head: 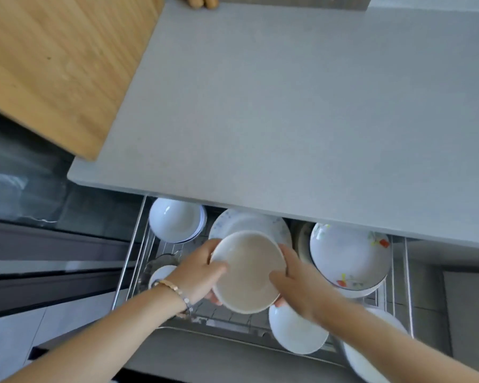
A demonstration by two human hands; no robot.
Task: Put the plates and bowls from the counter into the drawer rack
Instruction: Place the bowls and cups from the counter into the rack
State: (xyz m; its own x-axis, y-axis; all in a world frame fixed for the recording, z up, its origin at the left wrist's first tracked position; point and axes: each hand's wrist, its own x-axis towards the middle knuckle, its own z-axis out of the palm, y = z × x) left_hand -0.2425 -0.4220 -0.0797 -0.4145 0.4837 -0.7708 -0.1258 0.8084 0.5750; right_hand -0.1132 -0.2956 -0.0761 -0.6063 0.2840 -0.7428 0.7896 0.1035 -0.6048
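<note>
Clasping a beige bowl (249, 272), left hand (198, 275) and right hand (299, 280) grip opposite rims.

Bare forearms, no sleeves; left wrist (174, 295) wears gold bangle plus beaded bracelet; right wrist unadorned.

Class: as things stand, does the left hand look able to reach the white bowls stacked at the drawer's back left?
Probably not yet: the left hand grips the beige bowl along with the right hand. The white bowls lie near, with nothing between.
</note>
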